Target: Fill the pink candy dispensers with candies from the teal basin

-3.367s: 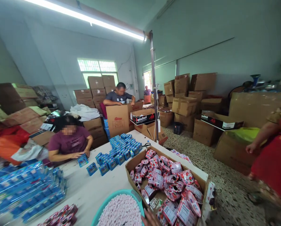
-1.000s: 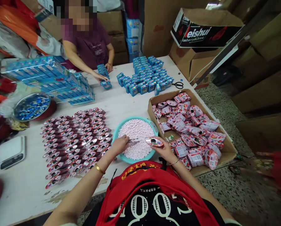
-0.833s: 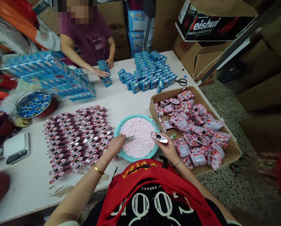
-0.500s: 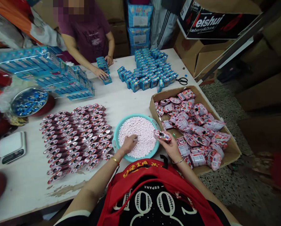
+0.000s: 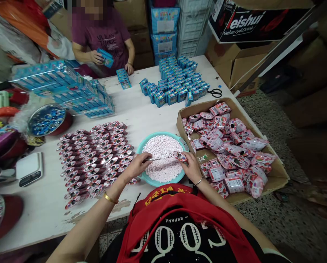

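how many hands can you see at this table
4: your left hand and right hand at the teal basin; the co-worker's right hand holding blue boxes, the co-worker's left hand by other boxes.

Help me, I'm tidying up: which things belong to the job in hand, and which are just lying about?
In use: thin tool in left hand; packet in right hand; bowl; pellets; probably carton, packet rows.

Not part of it, apparently: scissors, scale lying about; blue boxes beside co-worker.

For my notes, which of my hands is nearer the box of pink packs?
Right. Your right hand is just left of the box; your left hand is farther off, by the bowl's left rim.
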Motion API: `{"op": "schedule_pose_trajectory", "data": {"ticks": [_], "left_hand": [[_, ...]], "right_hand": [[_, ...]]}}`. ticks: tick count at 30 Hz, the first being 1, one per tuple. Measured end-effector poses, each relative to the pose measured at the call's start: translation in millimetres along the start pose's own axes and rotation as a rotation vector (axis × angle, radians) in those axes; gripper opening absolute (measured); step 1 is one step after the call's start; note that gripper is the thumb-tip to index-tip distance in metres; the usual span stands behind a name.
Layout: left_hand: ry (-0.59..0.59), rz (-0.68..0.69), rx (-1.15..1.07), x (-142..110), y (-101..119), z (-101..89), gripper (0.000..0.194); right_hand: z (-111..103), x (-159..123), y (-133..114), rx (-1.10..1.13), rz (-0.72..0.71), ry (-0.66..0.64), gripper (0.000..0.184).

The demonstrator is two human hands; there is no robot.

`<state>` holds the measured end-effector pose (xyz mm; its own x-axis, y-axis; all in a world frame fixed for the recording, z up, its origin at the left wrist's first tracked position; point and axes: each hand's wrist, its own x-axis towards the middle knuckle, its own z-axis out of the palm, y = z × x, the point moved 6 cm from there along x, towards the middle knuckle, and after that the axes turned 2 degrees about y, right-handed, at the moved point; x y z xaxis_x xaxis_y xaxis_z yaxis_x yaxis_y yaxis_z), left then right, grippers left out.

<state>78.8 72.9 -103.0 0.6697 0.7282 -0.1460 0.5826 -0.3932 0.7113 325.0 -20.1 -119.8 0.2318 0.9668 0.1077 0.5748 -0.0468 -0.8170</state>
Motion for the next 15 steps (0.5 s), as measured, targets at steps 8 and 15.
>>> {"op": "schedule_pose_trajectory", "data": {"ticks": [8, 15], "left_hand": [[-0.143, 0.023, 0.468, 5.0, 68.9, -18.1, 0.023], [-0.117, 0.032, 0.679, -0.7, 110.4, -21.1, 0.023]], "right_hand": [[31.6, -3.3, -14.8, 0.052, -0.127, -0.154, 0.042], [37.8, -6.8, -5.6, 0.120, -0.092, -0.156, 0.033]]}}
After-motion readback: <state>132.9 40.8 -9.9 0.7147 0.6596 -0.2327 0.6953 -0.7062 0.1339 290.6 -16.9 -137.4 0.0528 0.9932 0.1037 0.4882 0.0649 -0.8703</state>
